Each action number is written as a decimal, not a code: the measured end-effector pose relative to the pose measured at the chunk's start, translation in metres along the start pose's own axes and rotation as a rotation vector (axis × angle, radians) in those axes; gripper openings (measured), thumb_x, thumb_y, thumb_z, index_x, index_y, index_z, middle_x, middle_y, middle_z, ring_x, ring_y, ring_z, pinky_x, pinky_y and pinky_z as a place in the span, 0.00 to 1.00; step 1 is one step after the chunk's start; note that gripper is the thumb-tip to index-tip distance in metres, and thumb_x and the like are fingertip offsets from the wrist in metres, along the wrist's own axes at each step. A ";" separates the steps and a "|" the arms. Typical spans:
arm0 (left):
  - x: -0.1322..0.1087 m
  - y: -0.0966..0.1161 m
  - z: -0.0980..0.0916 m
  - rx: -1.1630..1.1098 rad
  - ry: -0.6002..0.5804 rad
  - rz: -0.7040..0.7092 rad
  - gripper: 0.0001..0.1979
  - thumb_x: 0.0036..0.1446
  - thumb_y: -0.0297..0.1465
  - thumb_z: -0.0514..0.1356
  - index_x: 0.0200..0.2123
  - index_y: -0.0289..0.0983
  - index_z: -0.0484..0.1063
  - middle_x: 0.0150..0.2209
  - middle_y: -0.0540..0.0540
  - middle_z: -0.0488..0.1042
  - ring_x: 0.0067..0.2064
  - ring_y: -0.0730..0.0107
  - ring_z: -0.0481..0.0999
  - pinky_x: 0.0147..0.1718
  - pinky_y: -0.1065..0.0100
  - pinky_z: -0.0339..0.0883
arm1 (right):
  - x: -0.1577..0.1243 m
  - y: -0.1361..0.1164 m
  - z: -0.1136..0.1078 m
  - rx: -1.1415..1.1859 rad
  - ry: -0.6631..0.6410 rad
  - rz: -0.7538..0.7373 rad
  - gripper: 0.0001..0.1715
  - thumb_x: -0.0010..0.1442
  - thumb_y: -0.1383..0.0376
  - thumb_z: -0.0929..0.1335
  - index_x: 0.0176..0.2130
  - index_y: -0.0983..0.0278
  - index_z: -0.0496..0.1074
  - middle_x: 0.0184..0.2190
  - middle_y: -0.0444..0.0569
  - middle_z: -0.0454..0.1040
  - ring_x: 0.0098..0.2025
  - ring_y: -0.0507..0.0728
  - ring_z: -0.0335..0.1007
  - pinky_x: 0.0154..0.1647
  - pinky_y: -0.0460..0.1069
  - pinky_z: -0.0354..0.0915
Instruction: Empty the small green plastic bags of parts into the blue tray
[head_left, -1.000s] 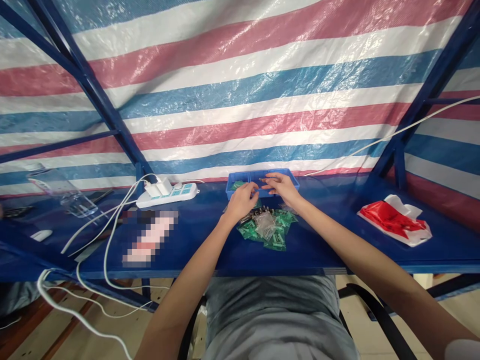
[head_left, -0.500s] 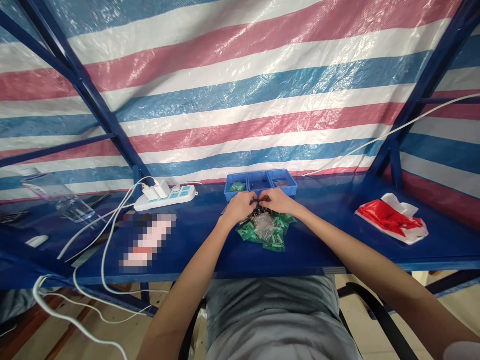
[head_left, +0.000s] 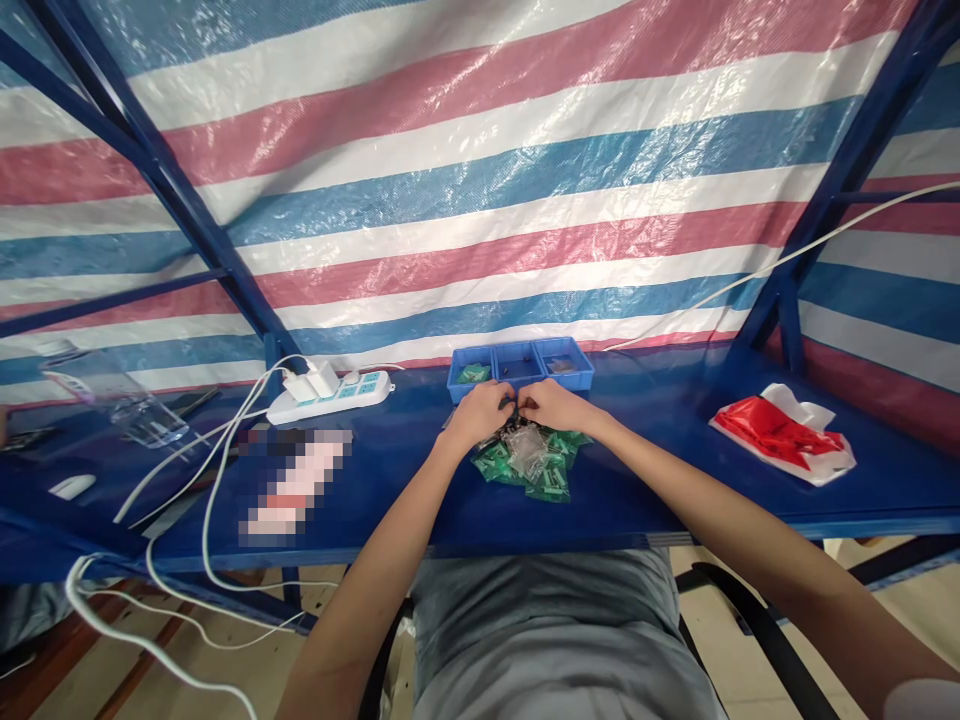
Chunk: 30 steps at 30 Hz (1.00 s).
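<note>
Left hand (head_left: 484,412): fingers bent, grip unclear.
Right hand (head_left: 553,405): close beside it, grip also unclear.
Packets (head_left: 531,462): piled on the table (head_left: 667,400), near side of both hands.
Tray (head_left: 579,381): just beyond, far side.

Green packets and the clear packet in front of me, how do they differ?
The green packets are tinted green; the clear packet looks colourless. The clear packet lies in the middle, while the green packets fan out beside it and nearer the table's front edge. Both look like glossy plastic.
</note>
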<state>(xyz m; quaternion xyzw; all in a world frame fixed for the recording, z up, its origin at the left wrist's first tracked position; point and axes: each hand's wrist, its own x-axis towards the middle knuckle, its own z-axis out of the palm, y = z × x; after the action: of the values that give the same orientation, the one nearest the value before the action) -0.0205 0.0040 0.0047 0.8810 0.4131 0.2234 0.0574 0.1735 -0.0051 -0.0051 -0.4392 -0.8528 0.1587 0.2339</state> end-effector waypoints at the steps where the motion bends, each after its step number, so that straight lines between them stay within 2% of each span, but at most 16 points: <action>1: 0.000 0.000 0.000 0.002 -0.001 0.001 0.05 0.59 0.29 0.58 0.37 0.39 0.75 0.39 0.43 0.76 0.39 0.60 0.76 0.36 0.64 0.68 | 0.000 0.000 -0.001 0.000 -0.004 -0.009 0.09 0.59 0.73 0.67 0.33 0.63 0.77 0.28 0.47 0.79 0.32 0.56 0.74 0.33 0.46 0.60; 13: -0.001 0.002 -0.002 0.022 -0.023 -0.003 0.05 0.60 0.29 0.58 0.37 0.39 0.74 0.39 0.43 0.75 0.38 0.60 0.75 0.34 0.65 0.66 | -0.003 -0.003 -0.004 0.007 -0.003 -0.013 0.10 0.55 0.75 0.66 0.33 0.63 0.75 0.24 0.45 0.75 0.27 0.53 0.69 0.30 0.46 0.57; 18: -0.001 0.002 -0.002 0.025 -0.036 0.006 0.05 0.60 0.30 0.57 0.38 0.39 0.74 0.40 0.43 0.75 0.41 0.60 0.75 0.36 0.66 0.66 | -0.001 -0.003 -0.005 0.054 0.084 -0.018 0.08 0.55 0.75 0.65 0.32 0.64 0.73 0.24 0.44 0.74 0.27 0.53 0.68 0.30 0.46 0.56; 23: 0.000 0.001 0.000 -0.009 -0.043 0.023 0.05 0.60 0.32 0.60 0.37 0.38 0.73 0.40 0.44 0.74 0.40 0.62 0.75 0.38 0.67 0.66 | 0.002 -0.001 -0.003 0.121 0.200 -0.007 0.09 0.54 0.75 0.65 0.32 0.63 0.72 0.28 0.45 0.77 0.31 0.54 0.71 0.33 0.46 0.60; 30: 0.001 0.002 -0.001 -0.025 -0.028 0.030 0.06 0.61 0.34 0.60 0.34 0.38 0.72 0.37 0.46 0.73 0.36 0.66 0.73 0.37 0.68 0.64 | 0.007 0.003 0.001 0.272 0.261 0.020 0.07 0.54 0.73 0.66 0.32 0.63 0.72 0.29 0.45 0.79 0.32 0.55 0.75 0.34 0.46 0.64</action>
<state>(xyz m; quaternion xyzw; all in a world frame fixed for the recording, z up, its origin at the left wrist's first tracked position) -0.0188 0.0038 0.0062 0.8894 0.3960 0.2170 0.0707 0.1720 0.0021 -0.0058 -0.4289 -0.7813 0.2166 0.3985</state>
